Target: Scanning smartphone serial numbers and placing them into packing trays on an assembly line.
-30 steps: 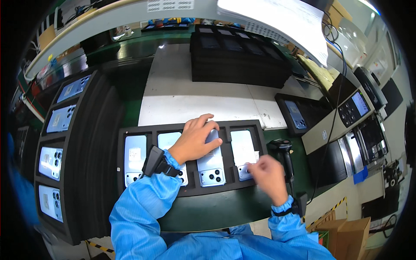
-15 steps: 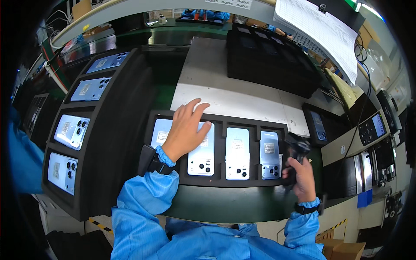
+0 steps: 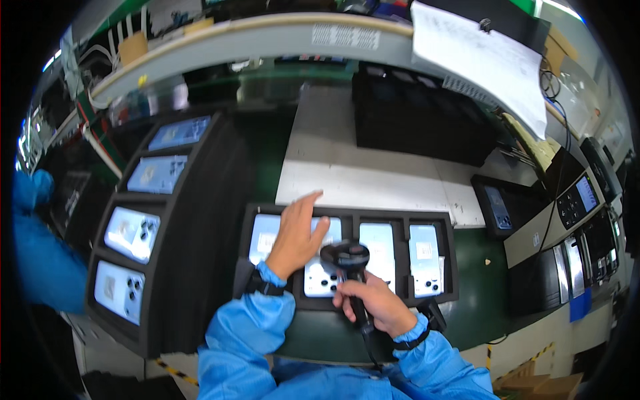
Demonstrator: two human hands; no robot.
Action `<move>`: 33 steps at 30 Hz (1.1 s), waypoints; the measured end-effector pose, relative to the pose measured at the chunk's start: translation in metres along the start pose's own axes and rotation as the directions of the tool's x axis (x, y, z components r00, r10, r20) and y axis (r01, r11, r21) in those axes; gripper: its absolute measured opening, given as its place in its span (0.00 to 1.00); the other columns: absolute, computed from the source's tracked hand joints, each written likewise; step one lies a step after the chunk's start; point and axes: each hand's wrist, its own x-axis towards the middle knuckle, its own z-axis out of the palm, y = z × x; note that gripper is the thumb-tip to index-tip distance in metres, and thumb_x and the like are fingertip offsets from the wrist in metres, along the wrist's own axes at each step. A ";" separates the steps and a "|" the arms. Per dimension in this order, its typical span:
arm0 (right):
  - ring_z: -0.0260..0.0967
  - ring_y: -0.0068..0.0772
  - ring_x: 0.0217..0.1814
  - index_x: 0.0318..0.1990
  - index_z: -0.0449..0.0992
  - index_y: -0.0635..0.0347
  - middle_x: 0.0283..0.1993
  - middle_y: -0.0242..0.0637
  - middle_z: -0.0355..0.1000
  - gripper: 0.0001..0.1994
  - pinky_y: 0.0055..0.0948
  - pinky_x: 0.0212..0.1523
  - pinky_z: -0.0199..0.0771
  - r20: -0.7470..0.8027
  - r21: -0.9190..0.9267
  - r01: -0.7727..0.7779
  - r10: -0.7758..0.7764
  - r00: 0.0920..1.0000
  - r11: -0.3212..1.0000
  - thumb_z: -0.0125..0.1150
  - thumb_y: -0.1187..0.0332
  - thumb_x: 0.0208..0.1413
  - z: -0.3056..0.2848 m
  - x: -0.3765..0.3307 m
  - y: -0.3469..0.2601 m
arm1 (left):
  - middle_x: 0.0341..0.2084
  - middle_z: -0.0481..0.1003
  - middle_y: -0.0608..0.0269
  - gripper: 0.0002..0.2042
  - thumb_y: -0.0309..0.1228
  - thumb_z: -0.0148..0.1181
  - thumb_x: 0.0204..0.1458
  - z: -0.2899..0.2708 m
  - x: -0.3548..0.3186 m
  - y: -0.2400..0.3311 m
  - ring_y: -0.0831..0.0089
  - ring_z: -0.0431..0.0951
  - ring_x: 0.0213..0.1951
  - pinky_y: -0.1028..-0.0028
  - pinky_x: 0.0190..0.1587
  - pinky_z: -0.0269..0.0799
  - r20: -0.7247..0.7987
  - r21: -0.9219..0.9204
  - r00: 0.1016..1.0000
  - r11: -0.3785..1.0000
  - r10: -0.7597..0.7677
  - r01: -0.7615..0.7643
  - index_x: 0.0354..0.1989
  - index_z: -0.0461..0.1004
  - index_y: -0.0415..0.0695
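Note:
A black foam tray lies on the bench in front of me, with a row of light-blue phones in its slots, camera sides up. My left hand hovers open over the two leftmost phones, fingers spread and partly covering them; whether it touches them I cannot tell. My right hand is wrapped round the handle of a black handheld barcode scanner. The scanner's head is above the tray's middle, hiding part of the second phone and the third phone. The rightmost phone shows a white label.
To the left rises a tall stack of black foam trays, several phones in its top one. Behind the tray is a white board bearing another black tray stack. A small tray with a phone and a printer-like machine stand right. Clipped papers hang above.
My right hand has swung the scanner left, from the tray's right end to over its middle. My left hand stays over the left phones. The whole view has shifted a little.

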 end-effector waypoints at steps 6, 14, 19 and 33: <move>0.69 0.26 0.20 0.53 0.61 0.68 0.27 0.39 0.72 0.21 0.24 0.19 0.69 -0.001 0.050 -0.029 0.029 1.000 0.998 0.63 0.71 0.57 -0.011 -0.005 0.006 | 0.57 0.69 0.43 0.27 0.35 0.58 0.57 0.014 0.000 -0.001 0.45 0.66 0.60 0.54 0.66 0.56 0.012 -0.024 0.999 0.998 0.052 -0.052 0.64 0.63 0.38; 0.71 0.25 0.21 0.59 0.59 0.65 0.30 0.39 0.74 0.28 0.25 0.19 0.71 -0.360 -0.300 0.037 -0.149 0.921 0.953 0.67 0.72 0.54 -0.070 -0.063 -0.022 | 0.65 0.61 0.43 0.38 0.49 0.68 0.47 0.018 -0.013 0.010 0.43 0.55 0.69 0.43 0.70 0.43 0.226 0.334 0.972 0.932 0.063 -0.138 0.67 0.63 0.48; 0.66 0.22 0.18 0.52 0.69 0.60 0.26 0.32 0.69 0.18 0.25 0.15 0.67 -0.689 -0.500 0.084 -0.455 0.564 0.862 0.60 0.75 0.53 -0.166 -0.105 -0.017 | 0.68 0.56 0.39 0.45 0.54 0.65 0.47 0.026 -0.010 0.015 0.40 0.49 0.72 0.42 0.72 0.39 0.281 0.379 0.960 0.918 0.005 -0.116 0.73 0.56 0.51; 0.66 0.25 0.14 0.40 0.72 0.63 0.21 0.33 0.69 0.10 0.28 0.14 0.65 -0.812 -0.518 -0.185 -0.413 0.412 0.835 0.62 0.69 0.53 -0.213 -0.104 -0.023 | 0.67 0.58 0.43 0.41 0.34 0.66 0.42 0.011 -0.010 -0.004 0.43 0.52 0.70 0.51 0.73 0.41 0.219 -0.211 0.976 0.976 -0.005 0.053 0.69 0.58 0.46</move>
